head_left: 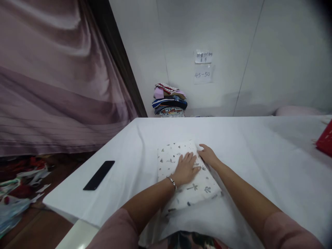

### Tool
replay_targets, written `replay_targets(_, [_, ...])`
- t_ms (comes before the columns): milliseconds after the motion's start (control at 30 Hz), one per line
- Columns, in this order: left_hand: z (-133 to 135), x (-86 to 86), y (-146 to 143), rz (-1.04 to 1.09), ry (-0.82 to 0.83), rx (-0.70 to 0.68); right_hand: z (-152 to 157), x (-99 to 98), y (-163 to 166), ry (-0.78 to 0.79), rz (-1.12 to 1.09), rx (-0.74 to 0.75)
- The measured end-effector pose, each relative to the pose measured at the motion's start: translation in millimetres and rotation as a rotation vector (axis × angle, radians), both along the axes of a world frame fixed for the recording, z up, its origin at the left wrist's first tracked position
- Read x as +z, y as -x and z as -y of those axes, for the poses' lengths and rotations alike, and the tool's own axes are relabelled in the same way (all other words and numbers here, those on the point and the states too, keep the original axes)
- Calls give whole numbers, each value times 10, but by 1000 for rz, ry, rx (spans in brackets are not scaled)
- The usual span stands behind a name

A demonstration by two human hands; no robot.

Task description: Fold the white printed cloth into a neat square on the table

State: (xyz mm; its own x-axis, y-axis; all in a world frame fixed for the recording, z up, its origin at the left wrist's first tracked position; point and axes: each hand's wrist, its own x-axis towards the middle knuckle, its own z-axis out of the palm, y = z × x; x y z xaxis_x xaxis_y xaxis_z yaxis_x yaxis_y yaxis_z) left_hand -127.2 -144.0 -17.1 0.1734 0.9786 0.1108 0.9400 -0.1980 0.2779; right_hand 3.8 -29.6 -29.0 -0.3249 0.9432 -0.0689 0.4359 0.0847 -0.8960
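A folded white cloth with small printed leaf patterns (171, 155) lies on the white-covered table (259, 155) in front of me. My left hand (184, 168) rests flat on top of it, fingers stretched out, with a thin bracelet at the wrist. My right hand (208, 155) is at the cloth's right edge, its fingers curled down onto that edge; whether they pinch the fabric I cannot make out.
A black phone (99, 175) lies near the table's left edge. A pile of folded clothes (169, 100) stands against the back wall under two paper notes (203, 65). A red object (325, 140) sits at the far right. A mauve curtain (57, 76) hangs left, scraps below.
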Motion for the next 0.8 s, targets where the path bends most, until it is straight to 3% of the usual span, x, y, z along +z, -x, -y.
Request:
replay_targets(300, [21, -32, -34, 27, 21, -6, -85, 19, 103, 43, -39, -25])
replay_targets(567, [-138, -4, 57, -31, 2, 54, -59, -12, 46, -73, 2, -39])
replay_targets(667, [-233, 43, 95, -33, -32, 30, -67, -31, 32, -104, 28, -21])
replay_targets(800, [-530, 186, 207, 9, -100, 98, -72, -26, 18, -147, 101, 25])
